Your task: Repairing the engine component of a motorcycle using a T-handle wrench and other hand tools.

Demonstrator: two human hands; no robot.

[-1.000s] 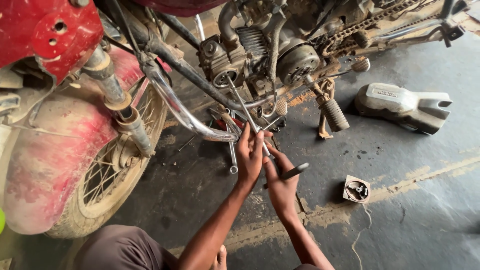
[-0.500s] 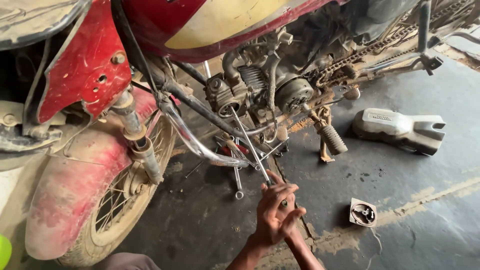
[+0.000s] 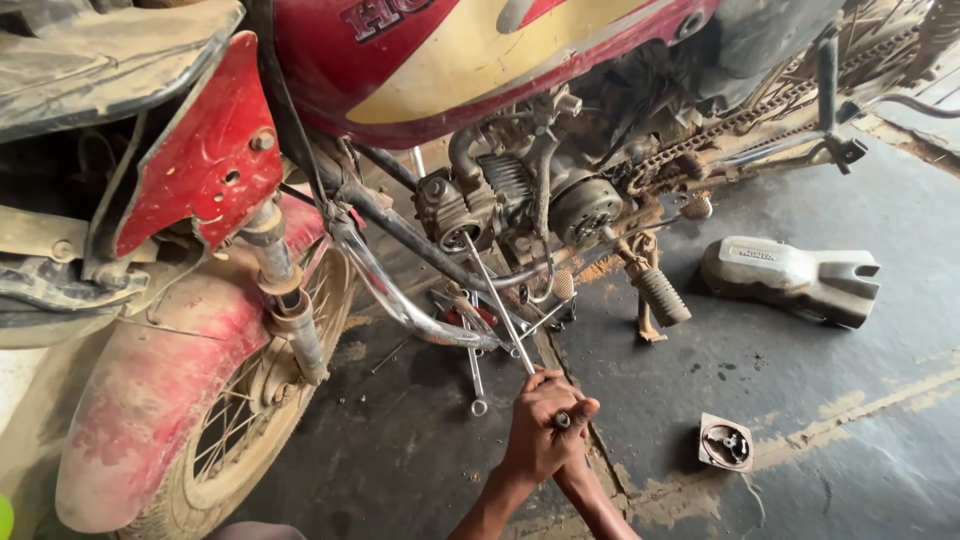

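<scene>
Both hands are clenched together on the near end of a long slim metal tool (image 3: 500, 315) — the left hand (image 3: 535, 440) wraps over the top, the right hand (image 3: 572, 462) is tucked under and behind it, and a small dark handle tip pokes out between the fingers. From that grip the shaft runs up and away to the engine (image 3: 520, 205) of the red motorcycle, meeting it low on the cylinder side; exactly what the tip engages is too small to tell. The likeliest trouble, as I judge it, is the tip slipping off its seat under a hard pull: with both hands stacked at the far end of so thin a shaft, a sudden release would throw the knuckles toward the floor or into the curved chrome exhaust pipe (image 3: 400, 300) just left of the shaft. The shaft could also bend or twist off line. Room is tight near the engine — loose spanners (image 3: 475, 375) lie on the floor under it, the kick lever and footpeg (image 3: 660, 295) jut out to its right, and the front wheel (image 3: 230, 430) hems in the left. Farther right of the engine the concrete floor (image 3: 850, 440) opens out, holding only a grey side cover (image 3: 790, 280) and a small square part (image 3: 727, 443), both well apart from the hands.
</scene>
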